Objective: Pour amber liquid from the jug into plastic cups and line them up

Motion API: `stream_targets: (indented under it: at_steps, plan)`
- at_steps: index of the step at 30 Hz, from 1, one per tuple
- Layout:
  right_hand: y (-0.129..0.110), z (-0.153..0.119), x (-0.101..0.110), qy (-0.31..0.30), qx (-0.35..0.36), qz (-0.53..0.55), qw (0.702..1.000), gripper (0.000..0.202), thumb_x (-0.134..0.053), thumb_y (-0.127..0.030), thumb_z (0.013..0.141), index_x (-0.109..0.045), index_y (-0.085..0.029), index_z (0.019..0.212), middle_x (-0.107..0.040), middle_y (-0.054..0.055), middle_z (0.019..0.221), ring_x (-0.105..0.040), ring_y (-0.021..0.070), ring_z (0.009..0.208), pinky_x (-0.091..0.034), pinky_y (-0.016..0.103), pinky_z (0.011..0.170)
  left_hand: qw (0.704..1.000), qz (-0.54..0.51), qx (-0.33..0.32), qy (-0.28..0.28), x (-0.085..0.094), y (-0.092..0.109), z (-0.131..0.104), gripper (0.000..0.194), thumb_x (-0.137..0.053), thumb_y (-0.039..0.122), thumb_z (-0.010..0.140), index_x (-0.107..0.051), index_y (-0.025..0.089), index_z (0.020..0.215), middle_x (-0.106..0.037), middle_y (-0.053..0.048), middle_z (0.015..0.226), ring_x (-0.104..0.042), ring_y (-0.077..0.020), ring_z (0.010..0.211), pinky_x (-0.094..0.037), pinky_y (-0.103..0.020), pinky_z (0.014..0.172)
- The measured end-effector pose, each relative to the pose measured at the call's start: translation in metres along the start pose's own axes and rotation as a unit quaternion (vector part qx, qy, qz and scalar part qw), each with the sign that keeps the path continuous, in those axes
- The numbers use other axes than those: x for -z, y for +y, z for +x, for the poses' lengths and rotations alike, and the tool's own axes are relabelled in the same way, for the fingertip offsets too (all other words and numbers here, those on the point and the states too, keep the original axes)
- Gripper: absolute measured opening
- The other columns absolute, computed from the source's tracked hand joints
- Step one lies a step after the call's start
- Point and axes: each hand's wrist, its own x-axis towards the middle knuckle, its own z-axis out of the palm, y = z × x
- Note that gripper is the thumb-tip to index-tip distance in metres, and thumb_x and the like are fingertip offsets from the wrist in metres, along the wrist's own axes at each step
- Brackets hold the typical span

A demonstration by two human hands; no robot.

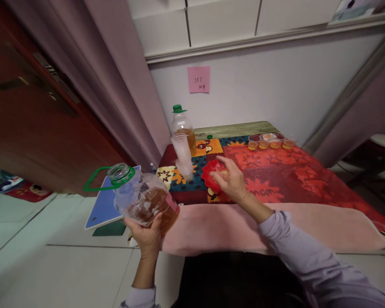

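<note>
My left hand grips a large clear plastic jug from below. The jug is tilted to the left, uncapped, with a green handle at its neck and amber liquid inside. Over a red scalloped dish is my right hand, its thumb and forefinger apart. A small clear plastic cup with some yellowish liquid is in the dish, partly hidden by that hand; I cannot tell whether the fingers touch it. Behind the dish, to its left, leans a tall stack of clear plastic cups.
A second jug with a green cap stands at the back left. Several cups of amber liquid line the back right of the patterned tablecloth. A loose green cap lies at the back. Pink cloth covers the front edge.
</note>
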Motion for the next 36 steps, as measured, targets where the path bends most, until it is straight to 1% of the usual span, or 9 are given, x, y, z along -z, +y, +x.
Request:
stream_targets:
  at_steps: [2, 4, 9, 12, 16, 21, 26, 31, 36]
  plan:
    - [-0.025, -0.017, -0.021, -0.046, 0.009, 0.103, 0.994, 0.043, -0.063, -0.041, 0.103, -0.065, -0.024, 0.143, -0.074, 0.014, 0.131, -0.072, 0.0281, 0.117, -0.060, 0.044, 0.103, 1.000, 0.015, 0.013, -0.003, 0.001, 0.004, 0.003, 0.089, -0.095, 0.049, 0.062, -0.053, 0.023, 0.136, -0.066, -0.010, 0.122, -0.068, -0.0335, 0.121, -0.051, -0.056, 0.115]
    - [-0.042, -0.036, -0.050, -0.117, 0.001, 0.204, 0.972, 0.046, -0.071, -0.045, 0.098, -0.067, -0.026, 0.140, -0.074, 0.012, 0.126, -0.074, 0.0254, 0.109, -0.063, 0.041, 0.094, 0.999, 0.040, 0.025, -0.012, 0.004, 0.008, 0.007, 0.091, -0.095, 0.051, 0.059, -0.054, 0.022, 0.136, -0.067, -0.009, 0.119, -0.069, -0.0333, 0.114, -0.052, -0.058, 0.112]
    - [-0.048, -0.065, -0.115, -0.229, -0.096, 0.352, 0.902, 0.101, -0.092, -0.053, 0.077, -0.043, -0.031, 0.163, -0.060, 0.016, 0.153, -0.071, 0.0287, 0.119, -0.066, 0.044, 0.087, 0.996, 0.081, 0.019, -0.034, 0.011, 0.018, 0.015, 0.095, -0.095, 0.054, 0.057, -0.057, 0.018, 0.136, -0.068, -0.010, 0.117, -0.069, -0.0321, 0.110, -0.053, -0.055, 0.111]
    - [-0.038, -0.070, -0.133, -0.266, -0.113, 0.401, 0.869, 0.110, -0.095, -0.055, 0.073, -0.040, -0.031, 0.165, -0.064, 0.015, 0.147, -0.073, 0.0241, 0.107, -0.065, 0.047, 0.093, 0.994, 0.080, 0.016, -0.076, 0.010, 0.023, 0.019, 0.093, -0.095, 0.054, 0.056, -0.058, 0.018, 0.134, -0.069, -0.010, 0.117, -0.071, -0.0317, 0.107, -0.056, -0.054, 0.108]
    - [-0.028, -0.071, -0.135, -0.259, -0.110, 0.448, 0.848, 0.109, -0.094, -0.059, 0.074, -0.040, -0.029, 0.164, -0.065, 0.014, 0.141, -0.073, 0.0205, 0.099, -0.065, 0.044, 0.090, 0.989, 0.080, 0.008, -0.122, 0.003, 0.028, 0.025, 0.094, -0.097, 0.053, 0.056, -0.058, 0.020, 0.135, -0.070, -0.012, 0.125, -0.072, -0.0335, 0.113, -0.058, -0.052, 0.106]
    - [-0.028, -0.068, -0.120, -0.223, -0.084, 0.457, 0.857, 0.111, -0.091, -0.065, 0.076, -0.037, -0.029, 0.165, -0.067, 0.014, 0.138, -0.071, 0.0287, 0.119, -0.064, 0.046, 0.094, 0.981, 0.099, 0.001, -0.165, -0.005, 0.032, 0.029, 0.108, -0.098, 0.056, 0.055, -0.053, 0.021, 0.146, -0.068, -0.013, 0.136, -0.070, -0.0353, 0.122, -0.056, -0.053, 0.110]
    - [-0.031, -0.063, -0.109, -0.233, -0.098, 0.521, 0.816, 0.112, -0.093, -0.068, 0.071, -0.038, -0.029, 0.161, -0.068, 0.014, 0.140, -0.073, 0.0316, 0.121, -0.066, 0.044, 0.091, 0.967, 0.157, -0.081, -0.185, -0.016, 0.050, 0.025, 0.103, -0.093, 0.062, 0.062, -0.052, 0.020, 0.147, -0.066, -0.015, 0.141, -0.066, -0.0369, 0.131, -0.054, -0.053, 0.115]
    - [-0.029, -0.063, -0.113, -0.194, -0.117, 0.525, 0.820, 0.104, -0.100, -0.064, 0.061, -0.053, -0.027, 0.146, -0.072, 0.013, 0.134, -0.075, 0.0316, 0.114, -0.065, 0.046, 0.091, 0.944, 0.205, -0.163, -0.201, -0.028, 0.060, 0.016, 0.104, -0.086, 0.072, 0.071, -0.049, 0.018, 0.152, -0.064, -0.019, 0.145, -0.065, -0.0387, 0.135, -0.053, -0.054, 0.116]
    - [-0.029, -0.056, -0.112, -0.167, -0.133, 0.613, 0.760, 0.098, -0.105, -0.058, 0.055, -0.061, -0.026, 0.137, -0.074, 0.011, 0.133, -0.071, 0.0335, 0.123, -0.058, 0.051, 0.108, 0.917, 0.237, -0.247, -0.205, -0.041, 0.065, 0.007, 0.101, -0.075, 0.080, 0.080, -0.048, 0.017, 0.154, -0.066, -0.021, 0.142, -0.065, -0.0400, 0.133, -0.052, -0.056, 0.114]
